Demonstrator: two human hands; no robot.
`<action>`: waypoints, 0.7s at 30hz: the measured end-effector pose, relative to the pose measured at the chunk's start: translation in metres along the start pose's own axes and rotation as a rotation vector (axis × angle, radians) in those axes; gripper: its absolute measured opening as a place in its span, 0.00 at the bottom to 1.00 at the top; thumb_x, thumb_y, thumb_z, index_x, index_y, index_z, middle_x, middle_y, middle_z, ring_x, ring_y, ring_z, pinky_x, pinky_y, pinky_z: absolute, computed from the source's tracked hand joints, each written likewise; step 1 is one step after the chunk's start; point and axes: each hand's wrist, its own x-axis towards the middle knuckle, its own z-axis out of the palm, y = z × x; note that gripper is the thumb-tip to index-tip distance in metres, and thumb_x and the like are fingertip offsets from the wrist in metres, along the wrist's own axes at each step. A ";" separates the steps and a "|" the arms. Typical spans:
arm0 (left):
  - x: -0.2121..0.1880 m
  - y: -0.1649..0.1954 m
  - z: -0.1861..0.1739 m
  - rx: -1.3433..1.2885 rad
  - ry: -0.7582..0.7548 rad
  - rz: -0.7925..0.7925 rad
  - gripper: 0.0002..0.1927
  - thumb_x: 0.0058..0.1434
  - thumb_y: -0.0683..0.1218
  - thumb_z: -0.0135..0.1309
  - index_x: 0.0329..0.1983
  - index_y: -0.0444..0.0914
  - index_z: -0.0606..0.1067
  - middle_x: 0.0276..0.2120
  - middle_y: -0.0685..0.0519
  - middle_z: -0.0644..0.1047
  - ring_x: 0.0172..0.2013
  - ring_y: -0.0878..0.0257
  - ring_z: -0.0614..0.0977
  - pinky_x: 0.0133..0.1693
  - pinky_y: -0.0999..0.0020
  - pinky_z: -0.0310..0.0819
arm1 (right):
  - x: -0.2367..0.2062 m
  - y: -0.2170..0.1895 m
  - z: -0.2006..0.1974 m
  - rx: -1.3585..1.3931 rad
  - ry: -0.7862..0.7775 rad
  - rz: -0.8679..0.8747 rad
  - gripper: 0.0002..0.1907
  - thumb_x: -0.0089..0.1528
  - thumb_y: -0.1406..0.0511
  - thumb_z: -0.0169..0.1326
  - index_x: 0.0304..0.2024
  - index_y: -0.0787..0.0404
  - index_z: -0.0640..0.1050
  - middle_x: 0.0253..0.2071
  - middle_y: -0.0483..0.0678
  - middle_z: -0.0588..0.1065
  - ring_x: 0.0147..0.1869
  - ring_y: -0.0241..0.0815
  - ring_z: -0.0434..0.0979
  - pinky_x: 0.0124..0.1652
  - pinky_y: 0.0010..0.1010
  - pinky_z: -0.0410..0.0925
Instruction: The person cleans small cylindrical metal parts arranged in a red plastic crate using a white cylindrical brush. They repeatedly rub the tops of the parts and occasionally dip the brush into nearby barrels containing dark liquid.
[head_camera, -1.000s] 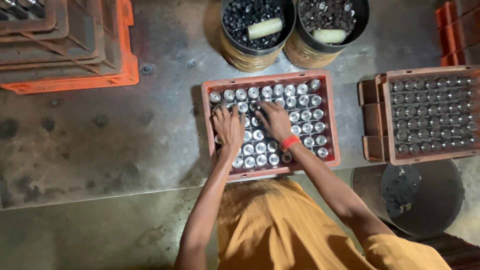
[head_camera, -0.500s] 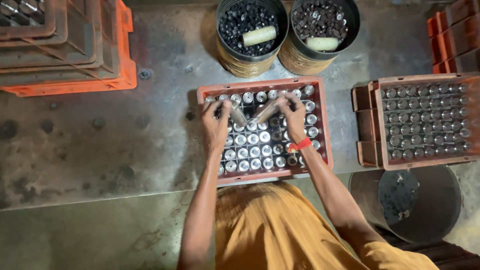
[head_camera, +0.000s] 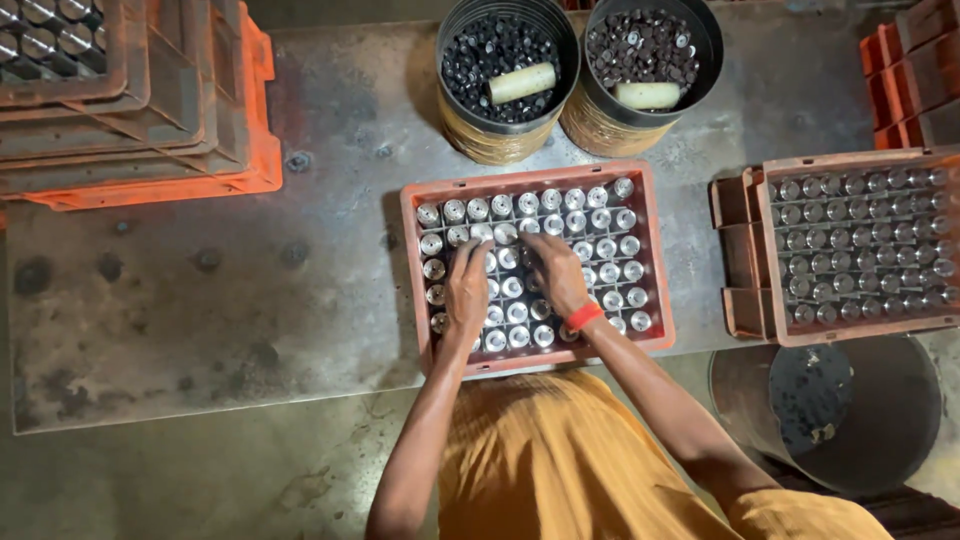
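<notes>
2 black buckets of small parts are set behind the red tray on the counter; a second tray is seen rightward. Both hands, left hand and right hand, are laid spread, palms down, on the metal cylinders filling the tray.

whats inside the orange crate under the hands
The orange plastic crate holds rows of shiny upright metal cylinders in a grid. The left hand and right hand rest on the middle rows, covering the cylinders beneath them.

No packages, labels, signs, screens.
</notes>
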 end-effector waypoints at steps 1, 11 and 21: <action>-0.002 0.003 0.000 -0.068 -0.015 -0.108 0.13 0.71 0.42 0.54 0.57 0.43 0.79 0.56 0.50 0.78 0.51 0.52 0.83 0.49 0.62 0.82 | -0.001 -0.003 -0.001 0.003 -0.011 0.053 0.18 0.63 0.70 0.55 0.57 0.61 0.78 0.50 0.56 0.78 0.50 0.59 0.78 0.49 0.44 0.71; 0.022 0.012 -0.011 0.344 -0.131 -0.010 0.18 0.61 0.55 0.65 0.45 0.37 0.82 0.43 0.46 0.77 0.45 0.50 0.79 0.41 0.57 0.76 | 0.015 -0.015 0.006 -0.029 -0.104 0.051 0.13 0.60 0.57 0.63 0.39 0.58 0.85 0.36 0.50 0.81 0.42 0.53 0.73 0.45 0.44 0.69; -0.003 -0.008 -0.009 -0.593 -0.100 -0.805 0.23 0.80 0.59 0.48 0.64 0.39 0.77 0.47 0.42 0.78 0.40 0.55 0.77 0.39 0.67 0.67 | -0.001 -0.016 -0.014 1.129 -0.084 0.565 0.30 0.61 0.46 0.53 0.50 0.64 0.74 0.33 0.53 0.80 0.36 0.49 0.81 0.38 0.37 0.74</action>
